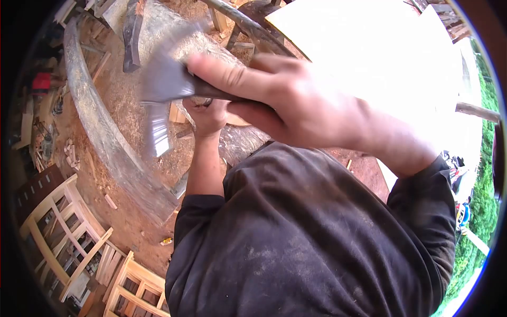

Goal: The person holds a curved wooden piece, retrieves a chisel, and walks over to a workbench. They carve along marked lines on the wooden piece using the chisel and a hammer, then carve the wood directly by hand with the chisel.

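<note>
My right hand [290,95] is raised in front of me, wrapped round the dark handle of a tool. The tool's grey metal head [166,76] is smeared by motion, with a shiny lower edge. Lower down and partly behind the tool, my left hand [208,116] has its fingers curled near a piece of pale wood; what it grips is mostly hidden. A large weathered log [240,145] lies beneath my left hand, and its bark-like surface shows beside my wrist.
A long curved timber [105,121] runs down the left. Wooden frames [68,232] stand at the lower left. Wood chips and scraps cover the brown ground. A bright white panel [364,53] is at the upper right, with green foliage [486,158] beyond.
</note>
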Available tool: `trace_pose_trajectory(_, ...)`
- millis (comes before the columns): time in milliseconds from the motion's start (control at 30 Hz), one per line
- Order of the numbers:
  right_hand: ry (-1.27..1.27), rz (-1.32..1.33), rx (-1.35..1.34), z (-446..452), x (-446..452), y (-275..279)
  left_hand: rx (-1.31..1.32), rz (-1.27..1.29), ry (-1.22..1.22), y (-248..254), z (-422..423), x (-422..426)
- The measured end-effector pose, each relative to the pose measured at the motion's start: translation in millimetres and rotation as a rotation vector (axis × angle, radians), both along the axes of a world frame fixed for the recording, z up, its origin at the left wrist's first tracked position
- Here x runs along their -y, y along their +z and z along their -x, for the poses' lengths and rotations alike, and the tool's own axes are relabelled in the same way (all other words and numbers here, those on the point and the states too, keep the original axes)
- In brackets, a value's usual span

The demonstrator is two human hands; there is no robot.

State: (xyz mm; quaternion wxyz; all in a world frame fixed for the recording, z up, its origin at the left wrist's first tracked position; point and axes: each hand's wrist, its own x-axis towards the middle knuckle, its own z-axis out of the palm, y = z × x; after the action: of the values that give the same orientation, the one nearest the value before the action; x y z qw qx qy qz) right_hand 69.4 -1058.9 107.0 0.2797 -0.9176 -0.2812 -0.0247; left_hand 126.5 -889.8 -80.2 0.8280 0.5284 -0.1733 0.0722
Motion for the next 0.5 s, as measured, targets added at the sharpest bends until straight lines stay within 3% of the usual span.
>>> trace_pose_trajectory(33,-0.005,0.211,-0.161,-1.0,1.2,-0.2,-0.036,-0.079,0.011,7.0,4.5,-1.4)
trace_pose_trajectory(167,-0.033,0.186,-0.055,1.2,0.2,0.4,0.009,-0.122,0.032,20.7,2.2,4.9)
trace_pose_trajectory(233,0.033,-0.086,0.156,4.2,-3.7,12.0,0.031,-0.111,0.039,19.6,2.0,5.5)
trace_pose_trajectory(300,0.018,-0.153,0.143,9.0,-4.2,13.1,0.045,-0.103,0.046,18.4,7.0,4.9)
trace_pose_trajectory(367,0.033,-0.101,0.118,8.5,0.3,-1.6,0.08,0.007,-0.01,8.6,9.1,4.7)
trace_pose_trajectory(400,-0.037,0.287,-0.127,6.6,1.2,-6.8,-0.063,-0.104,0.074,15.6,13.5,4.2)
trace_pose_trajectory(500,-0.032,0.114,-0.129,2.5,4.6,-9.8,0.054,-0.178,0.001,4.2,3.7,1.2)
